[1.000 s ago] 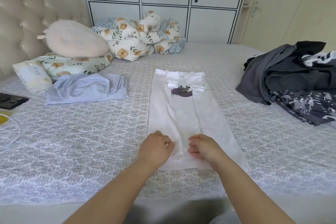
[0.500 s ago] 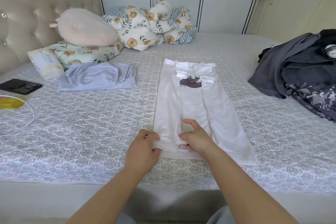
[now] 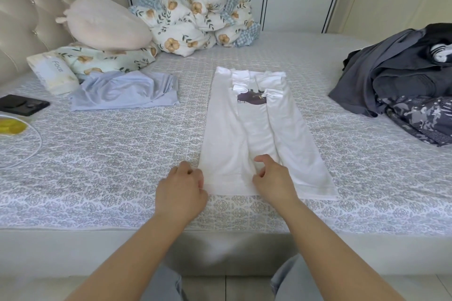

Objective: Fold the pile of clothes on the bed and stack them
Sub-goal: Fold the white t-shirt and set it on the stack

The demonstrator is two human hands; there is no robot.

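Note:
A white shirt (image 3: 227, 129) with a dark print lies lengthwise on the bed (image 3: 110, 166), both its sides folded inward into a long strip. My left hand (image 3: 181, 190) grips the hem at the shirt's near left corner with curled fingers. At the middle of the hem, my right hand (image 3: 274, 178) pinches the edge of the inward fold. A pile of dark grey and patterned clothes (image 3: 396, 76) sits unfolded at the right. A folded light blue garment (image 3: 124, 90) lies at the left.
A pink pillow (image 3: 105, 23), a floral pillow and a bunched floral duvet (image 3: 195, 19) fill the head of the bed. A tissue pack (image 3: 52, 76), black phone (image 3: 22, 105), yellow item (image 3: 9, 127) and white cable (image 3: 36, 144) lie far left. Wardrobe doors stand behind.
My left hand has slid left along the hem to the shirt's corner. My right hand stays at the middle fold. The hem now lies flatter, and the view has moved closer.

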